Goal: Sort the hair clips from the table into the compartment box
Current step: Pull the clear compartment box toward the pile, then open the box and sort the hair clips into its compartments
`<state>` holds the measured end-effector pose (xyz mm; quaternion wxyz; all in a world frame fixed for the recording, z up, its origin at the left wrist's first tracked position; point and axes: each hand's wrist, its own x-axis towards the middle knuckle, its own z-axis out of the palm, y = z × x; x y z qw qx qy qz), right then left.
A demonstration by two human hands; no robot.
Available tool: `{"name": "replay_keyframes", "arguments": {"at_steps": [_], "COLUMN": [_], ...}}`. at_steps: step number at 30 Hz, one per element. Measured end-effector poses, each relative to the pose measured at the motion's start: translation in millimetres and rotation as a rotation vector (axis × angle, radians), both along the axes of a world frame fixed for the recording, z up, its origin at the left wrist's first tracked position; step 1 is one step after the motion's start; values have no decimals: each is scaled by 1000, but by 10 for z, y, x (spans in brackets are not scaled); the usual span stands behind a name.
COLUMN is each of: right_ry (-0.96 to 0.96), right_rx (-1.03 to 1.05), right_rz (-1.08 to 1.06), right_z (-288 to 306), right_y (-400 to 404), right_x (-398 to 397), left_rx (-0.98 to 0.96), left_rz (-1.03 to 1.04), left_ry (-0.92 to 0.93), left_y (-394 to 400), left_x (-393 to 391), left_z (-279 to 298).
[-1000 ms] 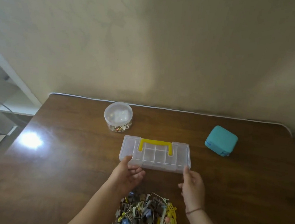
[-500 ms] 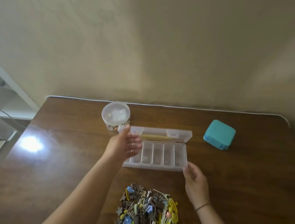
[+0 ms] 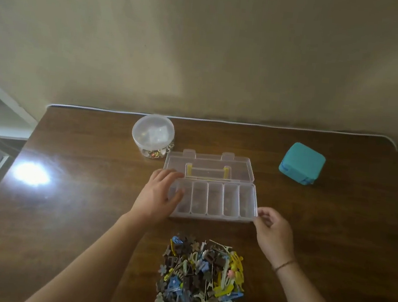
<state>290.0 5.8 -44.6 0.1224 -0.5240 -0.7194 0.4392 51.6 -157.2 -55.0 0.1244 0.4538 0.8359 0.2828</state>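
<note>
I saw my left hand [image 3: 157, 195] resting with relaxed fingers on the left end of the open compartment box [image 3: 215, 198] mid-counter [image 3: 74, 211]. Hair clips [image 3: 203, 280] lay heaped nearer me. My right hand [image 3: 274, 231] pinched the box's near right corner.

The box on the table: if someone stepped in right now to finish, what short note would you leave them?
Left hand rests on the left end of the clear box; right hand touches its right front corner.
The lid is open and lies flat behind; the compartments look empty.
The hair clips sit in one pile in front of the box.
Done: box opened. Left: sort every clip into the compartments.
</note>
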Motion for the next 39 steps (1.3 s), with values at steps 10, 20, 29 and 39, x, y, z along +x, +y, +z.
{"name": "replay_keyframes", "arguments": {"at_steps": [10,20,29,39], "right_ry": [-181,-278,6,426], "right_rx": [350,671,826,551], "right_rz": [251,650,730,539], "right_z": [-102,-269,-244,103], "right_y": [-750,-643,-705,-1313], "right_x": [347,51,103,-610], "left_rx": [51,495,460,457], "left_rz": [-47,274,34,86], "left_ry": [-68,-467,-486,-443], "left_y": [-360,-404,-463,-690], "left_x": [160,147,14,313], "left_z": [-76,-321,-507,-515]}}
